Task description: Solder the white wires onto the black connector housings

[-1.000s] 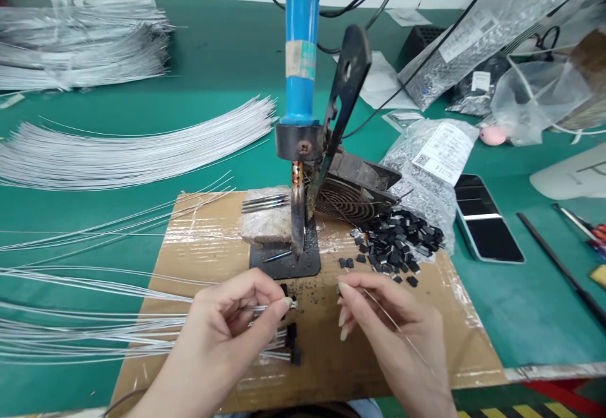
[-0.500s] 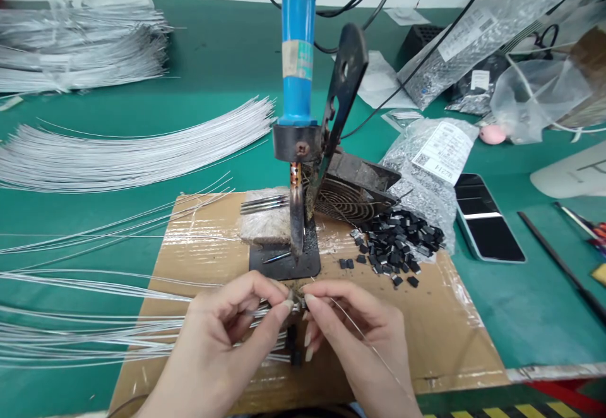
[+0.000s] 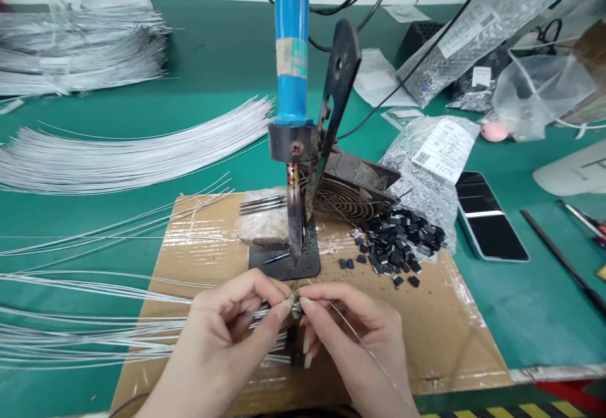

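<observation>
My left hand (image 3: 227, 329) pinches the ends of several thin white wires (image 3: 95, 329) that run off to the left. My right hand (image 3: 350, 336) pinches a small black component (image 3: 297, 307) against those wire ends, and a thin solder wire (image 3: 364, 348) trails back over its fingers. Both hands meet fingertip to fingertip just below the tip of a blue-handled soldering iron (image 3: 291, 89) clamped upright on a black stand (image 3: 286, 260). More wires with black parts on their ends lie under my hands.
A heap of black components (image 3: 398, 241) lies on the taped cardboard sheet (image 3: 449, 336) to the right. A fan (image 3: 350, 194) sits behind the iron. Bundles of white wire (image 3: 123, 153) lie left, with a phone (image 3: 490, 216) and plastic bags (image 3: 440, 146) to the right.
My right hand has moved left from near the loose components and closed up against my left hand's fingertips. The left hand has stayed in place.
</observation>
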{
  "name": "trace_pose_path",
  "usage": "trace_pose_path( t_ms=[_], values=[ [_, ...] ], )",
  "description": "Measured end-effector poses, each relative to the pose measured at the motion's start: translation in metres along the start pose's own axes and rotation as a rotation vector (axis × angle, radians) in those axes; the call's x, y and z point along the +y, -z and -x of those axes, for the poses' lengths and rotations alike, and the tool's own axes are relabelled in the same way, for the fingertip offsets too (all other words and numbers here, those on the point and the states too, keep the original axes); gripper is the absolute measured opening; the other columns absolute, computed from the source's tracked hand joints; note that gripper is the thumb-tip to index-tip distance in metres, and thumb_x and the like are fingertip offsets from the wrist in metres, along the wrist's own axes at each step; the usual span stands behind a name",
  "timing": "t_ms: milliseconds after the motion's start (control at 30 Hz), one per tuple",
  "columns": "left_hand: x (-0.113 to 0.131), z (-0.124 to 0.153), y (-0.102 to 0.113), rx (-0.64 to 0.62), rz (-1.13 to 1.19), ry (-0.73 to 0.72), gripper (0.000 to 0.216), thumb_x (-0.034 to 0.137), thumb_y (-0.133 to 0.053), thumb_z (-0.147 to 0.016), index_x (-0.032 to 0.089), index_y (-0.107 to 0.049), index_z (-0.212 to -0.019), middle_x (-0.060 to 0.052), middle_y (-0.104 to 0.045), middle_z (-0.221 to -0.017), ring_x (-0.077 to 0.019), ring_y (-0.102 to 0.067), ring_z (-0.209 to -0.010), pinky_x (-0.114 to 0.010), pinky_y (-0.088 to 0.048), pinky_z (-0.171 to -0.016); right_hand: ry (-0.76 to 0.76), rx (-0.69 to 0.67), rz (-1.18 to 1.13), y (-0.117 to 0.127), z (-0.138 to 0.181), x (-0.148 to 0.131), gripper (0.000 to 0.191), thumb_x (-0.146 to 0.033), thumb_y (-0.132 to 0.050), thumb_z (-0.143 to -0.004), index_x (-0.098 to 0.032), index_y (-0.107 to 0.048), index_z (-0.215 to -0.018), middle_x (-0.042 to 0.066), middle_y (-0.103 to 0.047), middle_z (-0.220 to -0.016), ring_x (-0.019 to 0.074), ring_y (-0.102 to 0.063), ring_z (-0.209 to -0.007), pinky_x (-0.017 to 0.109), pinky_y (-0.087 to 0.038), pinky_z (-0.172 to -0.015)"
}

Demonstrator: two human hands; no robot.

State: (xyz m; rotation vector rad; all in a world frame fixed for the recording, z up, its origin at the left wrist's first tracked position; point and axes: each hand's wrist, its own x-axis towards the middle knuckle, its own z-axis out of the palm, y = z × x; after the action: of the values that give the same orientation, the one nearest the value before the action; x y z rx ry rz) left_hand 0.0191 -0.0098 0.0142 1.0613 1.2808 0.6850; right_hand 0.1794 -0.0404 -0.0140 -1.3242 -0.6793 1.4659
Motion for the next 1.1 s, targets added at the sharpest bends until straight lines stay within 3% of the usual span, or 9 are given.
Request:
trace_pose_path(
  t_ms=[133, 233, 400, 533, 600, 700, 833, 1100],
  values=[
    [-0.001, -0.001, 0.000, 0.026, 0.003, -0.009, 0.015, 0.027, -0.076, -0.090, 0.020, -0.072, -0.077, -0.002, -0.079, -0.083, -0.0171, -0.074, -0.077, -0.020, -0.057, -0.071, -0.001, -0.016, 0.028, 0.001, 0.000, 0.002, 0.013, -0.036, -0.082, -0.089, -0.023, -0.084, -0.087, -0.003, -0.068, -0.058, 0.0081, -0.062, -0.050, 0.015, -0.054, -0.051],
    [-0.001, -0.003, 0.001, 0.000, -0.020, -0.030, 0.013, 0.023, -0.077, -0.088, 0.020, -0.073, -0.077, -0.002, -0.079, -0.084, -0.0152, -0.074, -0.076, -0.017, -0.057, -0.069, 0.083, -0.015, 0.115, 0.004, 0.000, 0.004, 0.010, -0.035, -0.079, -0.092, -0.026, -0.084, -0.090, -0.003, -0.069, -0.068, 0.0086, -0.062, -0.053, 0.019, -0.050, -0.052],
    [0.001, -0.004, 0.000, 0.062, -0.037, -0.032, 0.013, 0.021, -0.077, -0.087, 0.020, -0.074, -0.075, -0.001, -0.080, -0.084, -0.0130, -0.073, -0.075, -0.015, -0.055, -0.067, 0.352, 0.023, 0.290, 0.008, 0.004, 0.011, 0.035, -0.039, -0.046, -0.110, -0.030, -0.076, -0.125, 0.000, -0.062, -0.088, 0.0129, -0.058, -0.068, 0.028, -0.047, -0.065],
    [0.005, -0.008, -0.001, 0.088, -0.078, -0.070, 0.012, 0.019, -0.078, -0.084, 0.020, -0.073, -0.073, -0.001, -0.080, -0.083, -0.0126, -0.072, -0.073, -0.014, -0.055, -0.064, 0.315, 0.143, 0.451, 0.006, 0.011, 0.010, 0.036, -0.039, -0.035, -0.113, -0.029, -0.060, -0.137, -0.002, -0.066, -0.086, 0.0169, -0.059, -0.076, 0.034, -0.039, -0.073],
    [0.007, -0.011, -0.002, 0.091, -0.095, -0.095, 0.012, 0.019, -0.078, -0.082, 0.020, -0.073, -0.071, -0.002, -0.080, -0.081, -0.0126, -0.072, -0.070, -0.014, -0.055, -0.062, 0.301, 0.199, 0.544, 0.004, 0.013, 0.006, 0.029, -0.037, -0.036, -0.112, -0.030, -0.054, -0.133, -0.005, -0.065, -0.080, 0.0171, -0.055, -0.069, 0.035, -0.036, -0.073],
    [0.009, -0.014, -0.003, 0.139, -0.101, -0.123, 0.012, 0.020, -0.077, -0.080, 0.019, -0.072, -0.069, -0.003, -0.081, -0.078, -0.0127, -0.072, -0.068, -0.014, -0.055, -0.062, 0.335, 0.226, 0.620, 0.004, 0.013, 0.000, 0.018, -0.037, -0.038, -0.110, -0.028, -0.054, -0.107, -0.005, -0.053, -0.074, 0.0163, -0.050, -0.066, 0.035, -0.035, -0.070],
    [0.009, -0.015, -0.003, 0.145, -0.116, -0.119, 0.013, 0.023, -0.076, -0.082, 0.019, -0.073, -0.070, -0.004, -0.081, -0.080, -0.0135, -0.072, -0.069, -0.016, -0.056, -0.063, 0.428, 0.129, 0.623, 0.008, 0.009, -0.004, 0.029, -0.028, -0.039, -0.110, -0.024, -0.046, -0.081, -0.004, -0.041, -0.073, 0.0129, -0.046, -0.066, 0.031, -0.035, -0.068],
    [0.010, -0.019, -0.001, 0.134, -0.140, -0.117, 0.013, 0.024, -0.074, -0.084, 0.019, -0.072, -0.073, -0.004, -0.079, -0.081, -0.0148, -0.072, -0.071, -0.018, -0.056, -0.064, 0.540, 0.014, 0.591, 0.016, -0.004, -0.003, 0.020, -0.016, -0.052, -0.103, -0.023, -0.051, -0.083, -0.002, -0.059, -0.081, 0.0108, -0.055, -0.070, 0.025, -0.045, -0.068]
  ],
)
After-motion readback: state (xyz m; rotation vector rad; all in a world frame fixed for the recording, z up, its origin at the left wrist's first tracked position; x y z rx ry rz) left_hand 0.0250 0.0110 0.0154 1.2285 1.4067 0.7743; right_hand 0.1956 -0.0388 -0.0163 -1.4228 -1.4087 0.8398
